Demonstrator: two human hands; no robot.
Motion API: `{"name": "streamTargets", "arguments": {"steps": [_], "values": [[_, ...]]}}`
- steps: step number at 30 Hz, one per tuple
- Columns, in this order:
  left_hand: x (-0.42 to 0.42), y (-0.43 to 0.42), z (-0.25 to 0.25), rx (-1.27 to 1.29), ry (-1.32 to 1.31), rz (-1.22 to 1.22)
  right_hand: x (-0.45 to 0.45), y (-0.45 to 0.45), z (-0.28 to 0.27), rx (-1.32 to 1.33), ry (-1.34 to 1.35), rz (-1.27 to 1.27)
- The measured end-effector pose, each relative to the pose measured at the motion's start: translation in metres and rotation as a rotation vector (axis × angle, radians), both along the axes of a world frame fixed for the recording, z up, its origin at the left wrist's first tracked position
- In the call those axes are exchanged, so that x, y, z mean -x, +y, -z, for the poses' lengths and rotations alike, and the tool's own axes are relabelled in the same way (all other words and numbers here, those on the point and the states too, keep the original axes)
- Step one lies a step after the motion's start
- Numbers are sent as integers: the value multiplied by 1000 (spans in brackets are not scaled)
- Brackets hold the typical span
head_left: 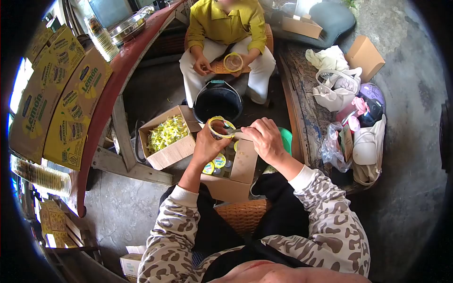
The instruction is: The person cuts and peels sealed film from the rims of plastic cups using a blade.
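My left hand (206, 147) is wrapped round a clear plastic cup (218, 136) with a yellow rim, its mouth tilted up toward me. My right hand (267, 140) is closed on a thin, pale blade-like tool (234, 131), whose tip meets the cup's rim; its exact kind is unclear. Both hands are above an open cardboard box (244, 162) of lidded cups (219, 161) with yellow-and-green labels. To the left, another carton (169, 158) is heaped with yellow-green strips (168, 134).
A black bucket (218, 101) stands beyond the boxes. Across from me, a seated person in a yellow shirt (226, 21) holds a similar cup (233, 62). Lemon cartons (75, 108) stack along a red-edged table (106, 89) at left. Bags (337, 89) and a helmet (372, 98) lie on a bench at right.
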State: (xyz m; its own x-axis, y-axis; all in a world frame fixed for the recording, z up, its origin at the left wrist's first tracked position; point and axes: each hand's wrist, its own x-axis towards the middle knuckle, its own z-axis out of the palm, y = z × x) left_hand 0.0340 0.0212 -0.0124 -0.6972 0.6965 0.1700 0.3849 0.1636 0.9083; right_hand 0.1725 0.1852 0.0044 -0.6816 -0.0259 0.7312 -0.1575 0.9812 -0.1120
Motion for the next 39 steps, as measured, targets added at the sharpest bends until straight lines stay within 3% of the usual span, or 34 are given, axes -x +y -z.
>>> {"name": "streamTargets", "arguments": {"steps": [4,6,9,18,21,23,24,28,30,35,39], "values": [[-1,-1,5,2,-101,84,3,-7,6,-44,22,-2],[-10,0,4,-23,-284,135,3,-8,8,-38,20,-6],[-9,-2,-7,18,-208,141,5,-8,7,23,19,-12],[-8,0,1,-70,-440,223,2,-3,6,-10,-8,22],[-4,1,3,-36,-413,266,5,0,10,182,-31,18],[-10,3,-1,-154,-378,189,6,4,13,527,-116,-24],[-10,3,-2,-152,-377,191,5,5,11,554,-134,-10],[-5,1,-2,-197,-373,224,1,9,10,502,-120,11],[-4,0,-4,-235,-361,251,-1,9,8,305,-71,27],[-10,-4,-17,-114,-363,191,-2,5,-2,148,-22,24],[-7,-5,2,-194,-452,201,-2,0,-2,59,53,17]]}}
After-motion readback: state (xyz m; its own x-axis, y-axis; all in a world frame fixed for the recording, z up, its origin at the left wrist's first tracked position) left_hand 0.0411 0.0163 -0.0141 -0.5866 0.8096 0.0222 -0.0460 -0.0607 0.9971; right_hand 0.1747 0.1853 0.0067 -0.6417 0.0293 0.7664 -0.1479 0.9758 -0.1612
